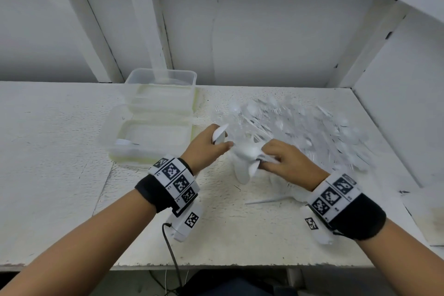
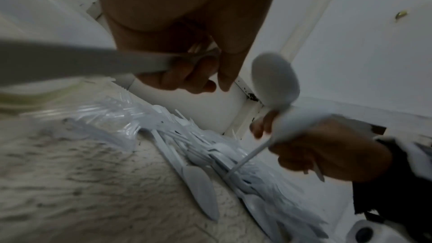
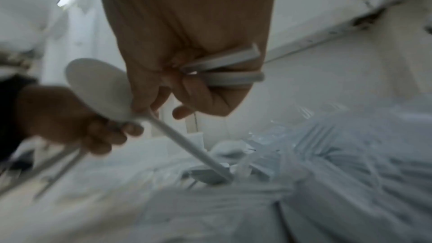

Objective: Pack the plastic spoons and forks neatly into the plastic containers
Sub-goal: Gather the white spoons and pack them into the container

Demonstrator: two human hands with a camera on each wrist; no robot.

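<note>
My left hand (image 1: 217, 144) grips one white plastic spoon (image 1: 220, 133), its bowl sticking up out of the fist. Just to its right, my right hand (image 1: 268, 161) grips a small bundle of white spoons (image 1: 247, 158), bowls pointing left. The right wrist view shows my right hand (image 3: 187, 88) curled round the handle ends (image 3: 233, 73). In the left wrist view my left hand (image 2: 187, 78) is curled round a utensil too. Behind both hands lies a big pile of white cutlery (image 1: 307, 127). Two clear plastic containers stand to the left: the near container (image 1: 113, 151) holds one spoon (image 1: 125, 142), and the far container (image 1: 161, 74) looks empty.
A loose utensil (image 1: 266, 200) lies on the white table (image 1: 60, 175) in front of my right hand. A black cable (image 1: 171, 247) hangs over the front edge. White wall posts (image 1: 149, 31) stand behind, and a side panel (image 1: 396, 115) closes the right.
</note>
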